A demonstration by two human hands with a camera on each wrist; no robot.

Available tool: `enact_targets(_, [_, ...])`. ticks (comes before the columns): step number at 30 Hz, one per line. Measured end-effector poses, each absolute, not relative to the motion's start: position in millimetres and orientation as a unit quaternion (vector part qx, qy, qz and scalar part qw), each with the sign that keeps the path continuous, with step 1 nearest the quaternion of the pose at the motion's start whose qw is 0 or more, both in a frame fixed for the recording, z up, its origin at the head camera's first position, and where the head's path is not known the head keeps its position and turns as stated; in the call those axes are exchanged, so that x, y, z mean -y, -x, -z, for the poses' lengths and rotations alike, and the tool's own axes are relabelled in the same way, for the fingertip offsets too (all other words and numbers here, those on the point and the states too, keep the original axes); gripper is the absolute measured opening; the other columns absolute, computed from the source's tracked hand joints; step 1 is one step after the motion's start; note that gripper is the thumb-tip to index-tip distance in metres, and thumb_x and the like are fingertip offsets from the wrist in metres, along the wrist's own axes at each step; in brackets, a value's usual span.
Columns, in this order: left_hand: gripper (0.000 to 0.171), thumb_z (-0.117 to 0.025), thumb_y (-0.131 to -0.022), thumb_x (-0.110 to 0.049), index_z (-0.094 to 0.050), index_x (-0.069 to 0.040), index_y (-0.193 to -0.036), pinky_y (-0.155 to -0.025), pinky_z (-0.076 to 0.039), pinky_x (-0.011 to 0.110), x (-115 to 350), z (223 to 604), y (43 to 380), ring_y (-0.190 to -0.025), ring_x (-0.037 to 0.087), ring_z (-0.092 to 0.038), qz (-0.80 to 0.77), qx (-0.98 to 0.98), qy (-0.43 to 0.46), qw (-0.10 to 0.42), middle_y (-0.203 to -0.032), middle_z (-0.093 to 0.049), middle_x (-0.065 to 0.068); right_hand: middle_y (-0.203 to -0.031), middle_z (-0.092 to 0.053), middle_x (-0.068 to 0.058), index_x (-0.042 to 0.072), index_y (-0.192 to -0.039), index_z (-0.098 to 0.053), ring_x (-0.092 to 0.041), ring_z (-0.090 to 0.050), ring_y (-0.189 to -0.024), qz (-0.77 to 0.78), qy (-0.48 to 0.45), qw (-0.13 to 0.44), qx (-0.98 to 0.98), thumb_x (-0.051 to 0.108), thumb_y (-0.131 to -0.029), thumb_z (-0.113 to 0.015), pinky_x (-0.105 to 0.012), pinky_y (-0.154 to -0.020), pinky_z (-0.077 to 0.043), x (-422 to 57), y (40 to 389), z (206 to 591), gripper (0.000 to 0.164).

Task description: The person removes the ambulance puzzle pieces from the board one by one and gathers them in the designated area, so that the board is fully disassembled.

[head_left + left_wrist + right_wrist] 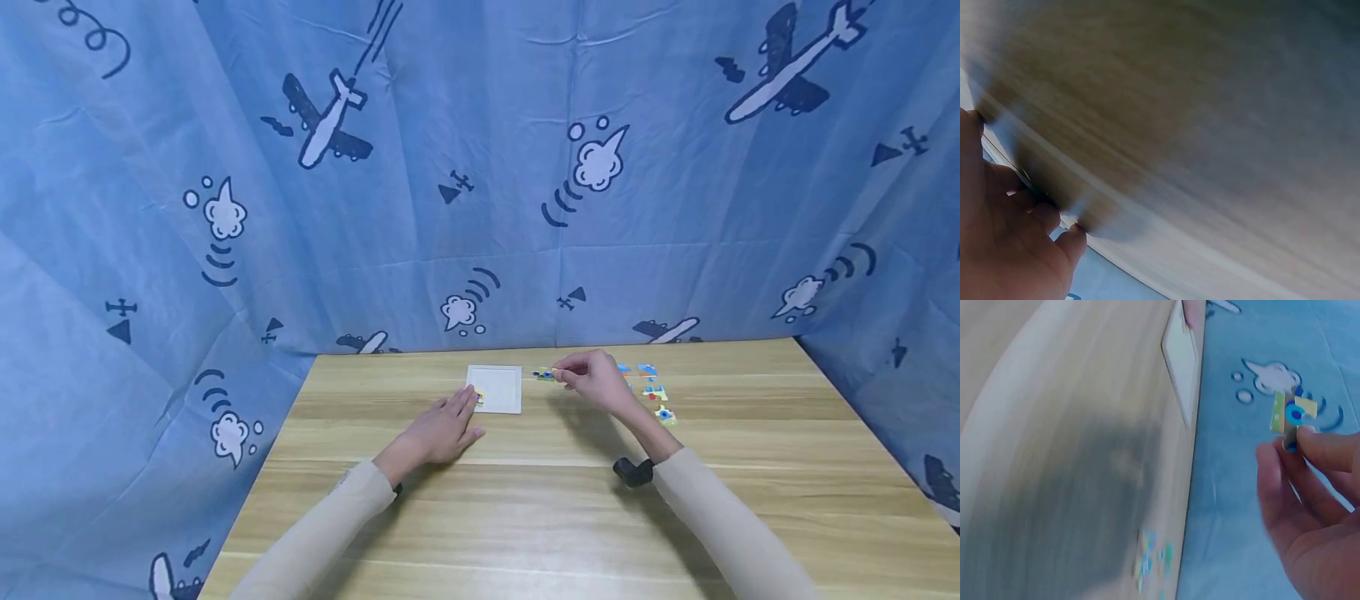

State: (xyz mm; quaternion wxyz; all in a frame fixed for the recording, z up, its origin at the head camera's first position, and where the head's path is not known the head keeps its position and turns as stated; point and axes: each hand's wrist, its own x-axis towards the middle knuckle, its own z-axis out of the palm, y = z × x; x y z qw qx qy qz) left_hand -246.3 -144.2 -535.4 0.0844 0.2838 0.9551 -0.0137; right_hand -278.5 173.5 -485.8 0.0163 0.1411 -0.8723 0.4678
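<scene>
A square white puzzle frame (498,389) lies on the table, with one colourful puzzle piece (479,398) in its lower left corner. My left hand (442,427) rests at the frame's left edge, its fingers extended and their tips touching that side. Just right of the frame, my right hand (592,379) pinches another puzzle piece (1293,415) between thumb and fingers, held above the table. This piece shows a blue ring with yellow and green parts. In the left wrist view the left hand's fingertips (1075,234) meet the surface; the frame is mostly hidden there.
Several loose puzzle pieces (654,392) lie on the wooden table (525,508) to the right of the right hand, some partly hidden behind it. A blue curtain (495,208) with printed planes hangs behind the table's far edge.
</scene>
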Motion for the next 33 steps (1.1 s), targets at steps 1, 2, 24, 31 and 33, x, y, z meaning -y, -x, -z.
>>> enact_targets(1, [0.075, -0.031, -0.113, -0.051, -0.02, -0.001, -0.167, -0.134, -0.026, 0.048, 144.3, 535.4, 246.2, -0.165, 0.03, -0.02, 0.013, -0.955, -0.284, 0.083, -0.177, -0.018, 0.017, -0.105, -0.08, -0.021, -0.002, -0.107, -0.081, -0.022, -0.078, -0.085, -0.454, -0.141, 0.024, 0.879, 0.01, -0.099, -0.072, -0.03, -0.07, -0.063, -180.1, 277.9, 484.5, 0.017])
enact_targets(2, [0.074, -0.031, -0.113, -0.051, -0.02, -0.001, -0.167, -0.134, -0.026, 0.048, 144.4, 535.5, 246.3, -0.165, 0.031, -0.02, 0.013, -0.955, -0.284, 0.083, -0.177, -0.018, 0.017, -0.107, -0.081, -0.02, 0.0, -0.107, -0.082, -0.019, -0.077, -0.085, -0.44, -0.139, 0.03, 0.887, 0.013, -0.099, -0.073, -0.026, -0.069, -0.06, -186.9, 277.1, 483.4, 0.017])
enact_targets(24, [0.074, -0.03, -0.113, -0.052, -0.019, -0.002, -0.168, -0.134, -0.026, 0.047, 144.7, 538.1, 247.5, -0.165, 0.03, -0.02, 0.011, -0.955, -0.284, 0.08, -0.177, -0.017, 0.016, -0.105, -0.08, -0.014, 0.005, -0.1, -0.081, -0.014, -0.074, -0.088, -0.35, -0.158, -0.018, 0.923, 0.012, -0.097, -0.073, -0.024, -0.073, -0.057, -290.0, 263.0, 492.9, 0.011])
enact_targets(31, [0.074, -0.029, -0.113, -0.052, -0.02, -0.002, -0.167, -0.134, -0.027, 0.047, 144.9, 539.1, 247.5, -0.165, 0.03, -0.02, 0.009, -0.956, -0.284, 0.079, -0.177, -0.018, 0.016, -0.106, -0.08, -0.014, 0.004, -0.102, -0.081, -0.009, -0.069, -0.085, -0.32, -0.153, -0.062, 0.933, 0.008, -0.096, -0.072, -0.024, -0.069, -0.054, -302.1, 262.1, 503.6, 0.012])
enact_targets(33, [0.074, -0.028, -0.114, -0.052, -0.019, -0.002, -0.168, -0.134, -0.026, 0.046, 145.1, 539.4, 247.8, -0.165, 0.029, -0.019, 0.012, -0.956, -0.284, 0.079, -0.177, -0.017, 0.015, -0.105, -0.08, -0.014, 0.004, -0.102, -0.081, -0.01, -0.068, -0.086, -0.315, -0.15, -0.066, 0.935, 0.008, -0.096, -0.072, -0.025, -0.07, -0.053, -303.3, 261.7, 506.3, 0.011])
